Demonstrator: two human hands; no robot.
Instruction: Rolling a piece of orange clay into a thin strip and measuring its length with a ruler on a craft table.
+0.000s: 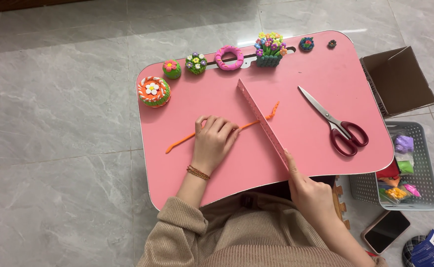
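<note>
From my remote seat I look down on a pink desk (325, 69) set on a grey tiled floor (53, 123). My left hand (214, 141) lies flat, fingers spread and released, pressing on one long orange clay string (180, 142) that runs from the desk's left part up toward the middle. My right hand (308, 190) is clenched around the near end of one pink ruler (261, 116), held on its edge and slanting across the string, so the string's far tip shows beyond it. I judge the main risk here to be the thin string: if the ruler edge bears down or slides, it could cut or smear the soft clay, and my palm could flatten it or lift it off stuck to the skin. The ruler, balanced on edge, could also tip over. One pair of red-handled scissors (338, 126) lies open to the right, well apart from both hands. Along the far edge I count seven small clay models: one orange-and-green cake (153, 91), a green cupcake (172, 69), a flowered mound (196, 63), a pink ring (229, 57), a flower basket (269, 50) and two tiny blooms (306, 44). Off the desk to the right are one cardboard box (400, 79), one grey basket (427, 163) of clay packets and one phone (386, 231).
</note>
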